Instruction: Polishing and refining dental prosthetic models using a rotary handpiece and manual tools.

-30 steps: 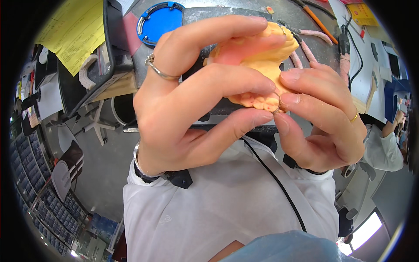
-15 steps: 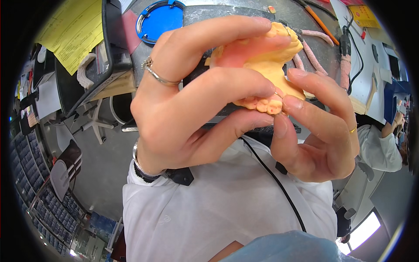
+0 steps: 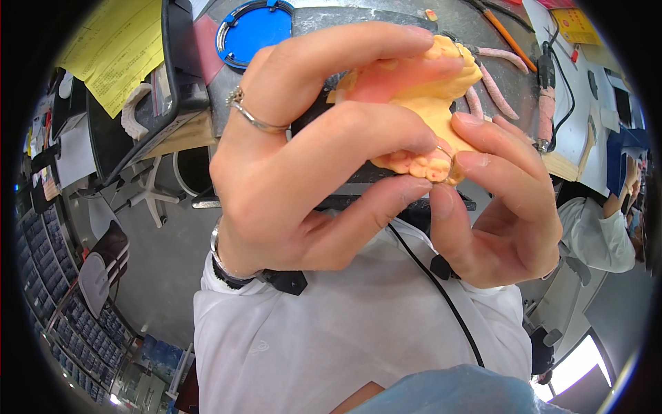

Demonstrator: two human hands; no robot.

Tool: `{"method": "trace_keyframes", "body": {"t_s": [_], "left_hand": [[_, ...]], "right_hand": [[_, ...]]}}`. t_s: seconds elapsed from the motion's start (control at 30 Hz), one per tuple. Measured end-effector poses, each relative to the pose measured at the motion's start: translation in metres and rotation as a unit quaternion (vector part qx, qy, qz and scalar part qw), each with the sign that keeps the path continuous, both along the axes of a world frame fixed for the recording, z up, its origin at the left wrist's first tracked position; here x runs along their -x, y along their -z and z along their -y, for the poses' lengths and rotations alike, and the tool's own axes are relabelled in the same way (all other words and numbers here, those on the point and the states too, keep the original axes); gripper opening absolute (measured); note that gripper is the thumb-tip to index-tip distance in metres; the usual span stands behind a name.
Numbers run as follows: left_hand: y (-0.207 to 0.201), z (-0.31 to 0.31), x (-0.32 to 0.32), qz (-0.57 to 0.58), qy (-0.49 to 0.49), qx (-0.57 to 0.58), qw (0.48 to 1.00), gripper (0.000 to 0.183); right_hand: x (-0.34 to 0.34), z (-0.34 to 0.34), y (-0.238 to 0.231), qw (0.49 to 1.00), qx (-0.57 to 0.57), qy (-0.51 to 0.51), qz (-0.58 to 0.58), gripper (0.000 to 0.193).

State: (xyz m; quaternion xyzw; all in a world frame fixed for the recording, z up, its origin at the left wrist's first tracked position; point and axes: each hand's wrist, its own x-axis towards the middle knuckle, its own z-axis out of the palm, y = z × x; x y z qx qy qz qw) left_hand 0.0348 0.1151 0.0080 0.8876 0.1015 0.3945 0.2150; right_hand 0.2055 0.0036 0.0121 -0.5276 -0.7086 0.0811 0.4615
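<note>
A yellow plaster dental cast (image 3: pixel 433 110) is held up over the near edge of the bench. Pink denture base material (image 3: pixel 393 81) lies along its ridge, and a thin wire shows by the near teeth (image 3: pixel 429 168). My left hand (image 3: pixel 286 159), with a ring, grips the cast between fingers at its far and near sides and the thumb beneath. My right hand (image 3: pixel 507 207) closes thumb and fingertips on the cast's near right end, beside those teeth. The fingertips hide any small part pinched there.
Beyond the cast lie a blue disc with coiled wire (image 3: pixel 258 34), pink-gripped tools (image 3: pixel 498 90) and an orange-handled tool (image 3: pixel 507 34). A corded handpiece (image 3: pixel 545 103) rests at right. Yellow paper (image 3: pixel 114 52) lies over a black tray (image 3: pixel 181 69) at left. A white-sleeved person (image 3: pixel 596 231) sits at right.
The cast has shifted slightly to the right with my left hand. My right hand's fingers have eased a little away from the near teeth, exposing more of the cast's end.
</note>
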Motion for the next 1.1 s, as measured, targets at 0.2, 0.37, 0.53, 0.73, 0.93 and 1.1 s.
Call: {"method": "trace_keyframes", "body": {"t_s": [0.2,0.37,0.53,0.73,0.93,1.1], "left_hand": [[0.002,0.000,0.002,-0.010,-0.007,-0.002,1.000,0.030],[-0.006,0.007,0.003,-0.047,-0.033,-0.001,0.998,0.031],[0.000,0.003,0.004,-0.018,-0.017,0.010,1.000,0.032],[0.013,-0.006,-0.004,0.083,0.049,0.005,0.995,0.031],[0.020,-0.009,0.005,0.078,0.058,0.013,0.995,0.030],[0.014,-0.004,0.007,0.033,0.039,0.037,0.998,0.031]], "right_hand": [[-0.004,-0.003,0.001,0.996,0.017,-0.063,-0.064,0.031],[-0.002,-0.001,0.003,0.997,0.012,-0.046,-0.066,0.030],[0.001,-0.001,0.005,0.997,-0.002,-0.035,-0.061,0.030],[0.002,0.001,0.004,1.000,-0.012,-0.015,-0.006,0.031],[0.002,-0.001,0.000,0.999,-0.006,0.018,0.034,0.032],[-0.004,-0.003,0.001,0.999,-0.022,-0.011,0.047,0.033]]}}
